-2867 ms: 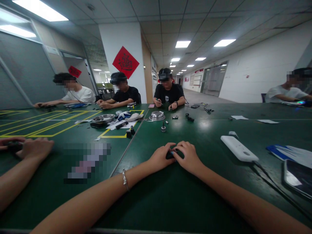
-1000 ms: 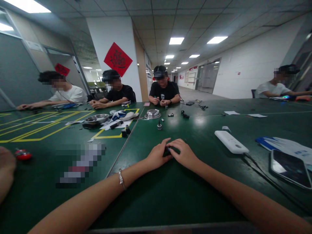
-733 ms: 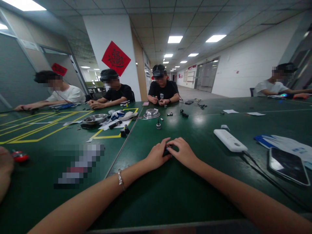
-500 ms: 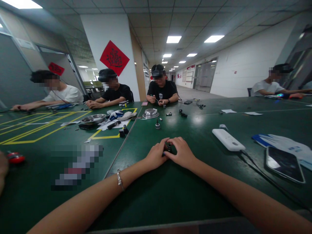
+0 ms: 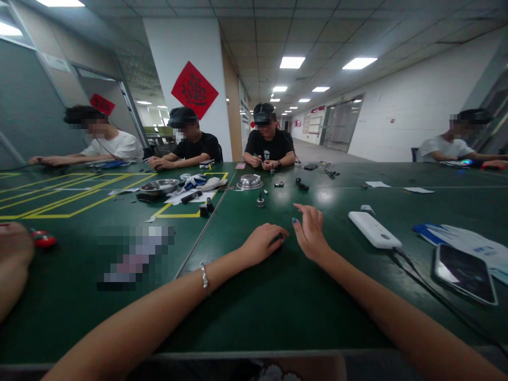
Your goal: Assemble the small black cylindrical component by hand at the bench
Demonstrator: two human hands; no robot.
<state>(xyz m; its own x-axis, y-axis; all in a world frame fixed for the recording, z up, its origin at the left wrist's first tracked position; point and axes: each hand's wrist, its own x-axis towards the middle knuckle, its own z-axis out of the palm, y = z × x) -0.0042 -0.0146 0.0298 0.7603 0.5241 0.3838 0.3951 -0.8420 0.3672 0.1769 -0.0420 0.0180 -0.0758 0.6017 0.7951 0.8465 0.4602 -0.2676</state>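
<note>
My left hand (image 5: 262, 243) rests on the green table (image 5: 278, 307), fingers curled over a small dark part (image 5: 279, 239) that is mostly hidden under them. My right hand (image 5: 310, 234) has lifted off beside it, fingers stretched out and apart, holding nothing. A thin bracelet (image 5: 203, 278) sits on my left wrist. Farther ahead on the table stand a small metal piece (image 5: 260, 200) and a round metal dish (image 5: 250, 182).
A white power bank (image 5: 372, 229) with a black cable lies to the right, then a phone (image 5: 464, 272) and blue-white gloves (image 5: 464, 239). Another person's hand (image 5: 14, 247) and a red object (image 5: 43, 239) are at the left. Several people sit along the far side.
My right hand has let go of the dark part and risen with its fingers spread. My left hand stays curled over the part. The camera has tilted slightly.
</note>
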